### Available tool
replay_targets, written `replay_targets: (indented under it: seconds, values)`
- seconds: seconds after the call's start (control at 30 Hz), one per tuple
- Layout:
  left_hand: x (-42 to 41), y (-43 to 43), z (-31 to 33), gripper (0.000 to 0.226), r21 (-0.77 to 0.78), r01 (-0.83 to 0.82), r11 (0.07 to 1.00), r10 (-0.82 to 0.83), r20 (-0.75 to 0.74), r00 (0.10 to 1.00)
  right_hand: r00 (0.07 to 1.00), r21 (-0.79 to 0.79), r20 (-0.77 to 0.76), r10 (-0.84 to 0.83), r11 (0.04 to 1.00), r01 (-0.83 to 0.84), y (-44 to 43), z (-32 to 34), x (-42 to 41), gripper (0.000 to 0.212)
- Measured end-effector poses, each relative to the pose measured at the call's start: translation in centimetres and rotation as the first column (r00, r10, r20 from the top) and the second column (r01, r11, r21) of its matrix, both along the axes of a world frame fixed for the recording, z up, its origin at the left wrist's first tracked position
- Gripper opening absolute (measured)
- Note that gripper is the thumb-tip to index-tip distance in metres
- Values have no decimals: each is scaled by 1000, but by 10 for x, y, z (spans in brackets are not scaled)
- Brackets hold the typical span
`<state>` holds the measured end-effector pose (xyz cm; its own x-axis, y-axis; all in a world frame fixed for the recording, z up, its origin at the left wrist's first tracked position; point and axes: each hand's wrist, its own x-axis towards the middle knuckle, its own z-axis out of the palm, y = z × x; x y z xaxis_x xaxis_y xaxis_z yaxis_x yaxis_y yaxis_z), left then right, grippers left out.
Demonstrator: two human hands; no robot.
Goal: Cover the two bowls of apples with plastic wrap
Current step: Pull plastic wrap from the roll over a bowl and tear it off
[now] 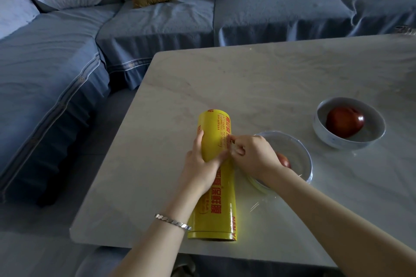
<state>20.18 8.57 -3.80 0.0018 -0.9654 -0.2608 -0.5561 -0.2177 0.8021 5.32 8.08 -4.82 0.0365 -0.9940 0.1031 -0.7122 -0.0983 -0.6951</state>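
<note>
Step in hand, as I read it: getting the film edge free of the plastic wrap roll [212, 211] for a fresh pull.

- Roll lay on its side on the table [247, 78], long axis pointing away from the person, just left of the near bowl [301, 148].
- Left hand [202, 164] gripped the roll around its middle from the left, fingers curled over the top. That was the anchor.
- Right hand [252, 155] was pinching at the roll's right flank, thumb and fingertips pressed together on what looked like the loose film edge [231, 141]. The film was too thin to say how much was caught.
- Right forearm crossed over the near bowl, partly hiding its apple [284, 161].
- Near bowl had a sheen across the rim and wrinkled film on the table in front; probably covered already, not certain.
- Far bowl [351, 141] with its apple [344, 121] sat well apart to the right, looked bare.

To do it well: hold the roll down firmly, lift the edge across its full width rather than one corner, and pull flat and even so the film doesn't bunch or cling to itself. Pull enough to overhang the far bowl's rim all round.
</note>
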Motion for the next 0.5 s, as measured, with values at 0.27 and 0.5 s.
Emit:
replay_targets:
  seconds: [0.27, 0.5]
  values:
    - [4, 1, 2, 85, 1, 26, 1000, -26, -31, 999, 938, 219, 287, -196, 966, 135, -7, 32, 2, 38]
    - [5, 0, 0, 85, -3, 6, 1000, -7, -81, 997, 906, 293, 361, -220, 949, 114, -10, 42, -10, 37]
